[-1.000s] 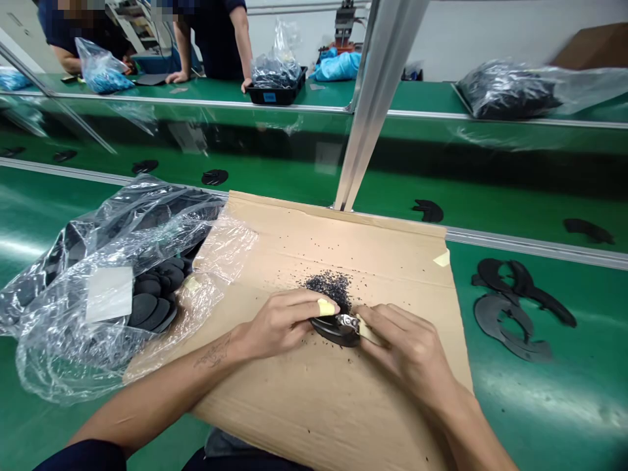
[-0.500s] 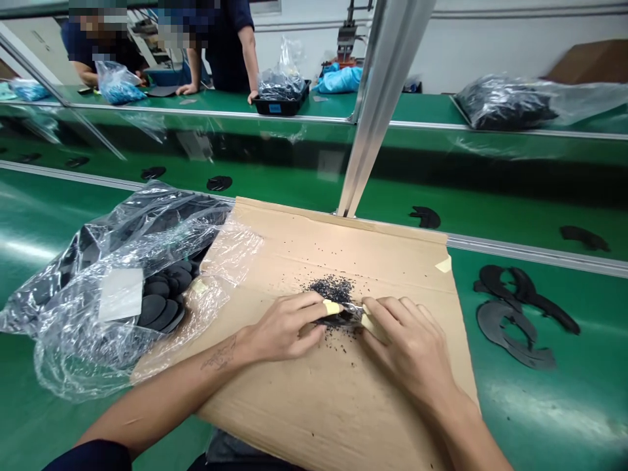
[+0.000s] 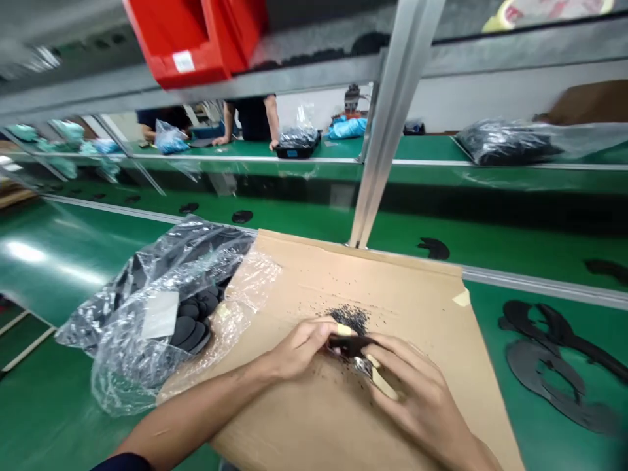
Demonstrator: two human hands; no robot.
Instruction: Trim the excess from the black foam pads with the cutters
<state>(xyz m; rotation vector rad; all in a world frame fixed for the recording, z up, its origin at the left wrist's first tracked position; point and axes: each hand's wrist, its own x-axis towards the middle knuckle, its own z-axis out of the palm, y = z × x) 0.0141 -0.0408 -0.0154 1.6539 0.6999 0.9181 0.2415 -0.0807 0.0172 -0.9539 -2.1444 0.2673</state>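
Observation:
Over the brown cardboard sheet, my left hand pinches the left end of a dark flat piece. Yellow wrapping shows on a finger of that hand. My right hand is closed around a small shiny metal tool at the piece's right end, with yellow at its thumb and finger. The exact shape of the tool is blurred. Just beyond the hands lies a heap of tiny black bits, with more scattered around it.
A clear plastic bag of black discs overlaps the cardboard's left side. Curved black pieces lie at the right. Behind stand a metal post and a green belt. A red bin hangs above; people stand across.
The view has tilted up and shifted left, bringing the shelf and red bin into sight. The dark piece is now raised and more visible between my hands, and my right hand has turned with the tool.

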